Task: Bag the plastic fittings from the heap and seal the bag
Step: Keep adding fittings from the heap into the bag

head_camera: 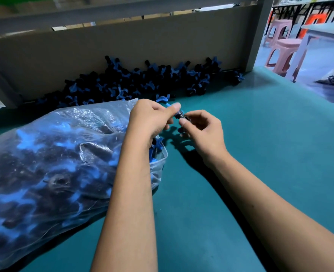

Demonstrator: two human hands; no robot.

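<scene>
- A single fitting (pixel 177 114), black with a blue wing, sits between the two hands, just above the surface (pixel 260 154) and right of the bag's mouth.
- The left hand (pixel 152 119) pinches the fitting's blue end between thumb and forefinger; the other fingers (pixel 163 127) curl under the palm.
- The right hand (pixel 203 128) pinches the fitting's black end with thumb and forefinger tips, the remaining fingers loosely bent; something small and dark shows under them, too unclear to name.
- The bag (pixel 54 163), clear plastic, lies on its side on the left of the surface, bulging with blue and black fittings; its mouth faces right and gapes open beneath the left wrist, a few blue pieces showing at the opening.
- The heap (pixel 142 81) of loose fittings runs along the far edge of the surface, piled against a grey board (pixel 123 42); its near fringe reaches almost to the left hand's knuckles.
- One stray fitting (pixel 238 77) lies apart at the heap's right end.
- Past the board's right post, pink stools (pixel 280 50) stand on the floor beside a pale table (pixel 319 30).
</scene>
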